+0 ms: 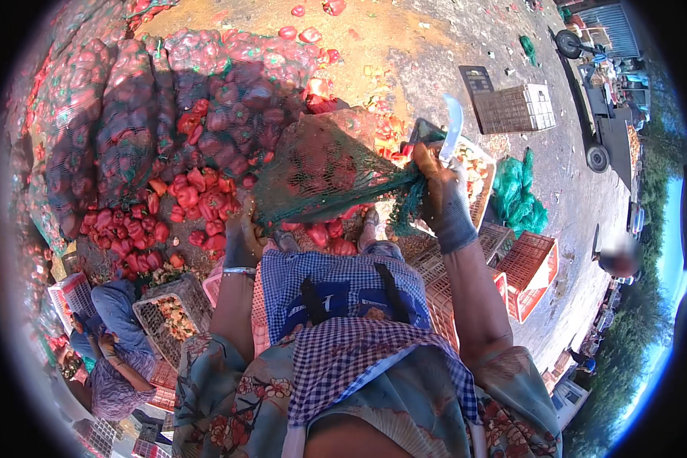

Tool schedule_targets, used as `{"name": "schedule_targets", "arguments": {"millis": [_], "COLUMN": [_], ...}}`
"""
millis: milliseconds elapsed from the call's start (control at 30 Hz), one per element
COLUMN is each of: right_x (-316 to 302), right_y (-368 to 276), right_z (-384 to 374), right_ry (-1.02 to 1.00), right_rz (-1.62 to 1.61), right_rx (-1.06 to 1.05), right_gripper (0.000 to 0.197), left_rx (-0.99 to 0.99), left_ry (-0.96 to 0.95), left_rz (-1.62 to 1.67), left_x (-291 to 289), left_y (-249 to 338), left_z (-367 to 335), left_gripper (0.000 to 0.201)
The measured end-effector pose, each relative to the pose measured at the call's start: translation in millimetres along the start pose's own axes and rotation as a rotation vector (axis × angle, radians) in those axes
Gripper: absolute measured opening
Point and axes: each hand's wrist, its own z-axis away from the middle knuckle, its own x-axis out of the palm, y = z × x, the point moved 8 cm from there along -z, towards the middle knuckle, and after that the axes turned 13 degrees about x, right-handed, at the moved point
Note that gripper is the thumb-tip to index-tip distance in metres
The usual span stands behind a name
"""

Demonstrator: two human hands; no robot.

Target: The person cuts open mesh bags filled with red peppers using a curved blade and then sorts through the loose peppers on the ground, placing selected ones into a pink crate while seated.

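A green mesh bag [320, 172] with red bell peppers inside is stretched across in front of me. Its left edge is gripped in my gloved left hand [243, 237], with the fingers closed. My gloved right hand [443, 195] is closed round the bag's gathered end, and a knife with a curved, pale blade [453, 126] sticks up out of the same fist. The knife's handle is hidden by the fingers. Loose red bell peppers [202, 195] lie on the ground left of the bag, and others show below it near my feet.
Full mesh sacks of peppers [133, 114] are packed at the left. To the right are a crate of scraps [477, 175], a crumpled green net [519, 195], red crates [528, 267] and a beige crate [515, 108]. A person [118, 351] sits at the lower left beside a scrap-filled crate [174, 317].
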Motion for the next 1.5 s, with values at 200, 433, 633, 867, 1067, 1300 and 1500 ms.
{"name": "schedule_targets", "arguments": {"millis": [200,433,633,867,1067,1300,1500], "right_x": [-11,-45,-35,-58,-58,77,153], "right_y": [125,-17,-142,-76,122,36,-4], "right_z": [-41,-35,55,36,9,93,134], "right_ry": [-0.024,0.167,-0.110,-0.004,0.011,-0.091,-0.308], "right_rz": [0.112,0.123,-0.022,-0.291,-0.304,-0.091,-0.023], "right_rx": [0.016,-0.041,-0.293,-0.047,0.319,0.178,-0.225], "right_gripper": [0.017,0.015,0.019,0.017,0.019,0.012,0.018], "left_rx": [-0.046,0.306,0.692,0.673,0.146,0.462,0.657], "left_ry": [0.192,-0.105,-0.332,-0.222,-0.009,0.023,-0.053], "left_rz": [-0.112,0.117,0.352,0.330,-0.126,0.136,0.135], "left_x": [-37,109,181,149,66,-21,-22], "left_y": [-36,110,259,230,56,135,209], "left_z": [-57,-6,129,110,48,74,77], "left_gripper": [0.034,0.030,0.031,0.034,0.034,0.026,0.024]}}
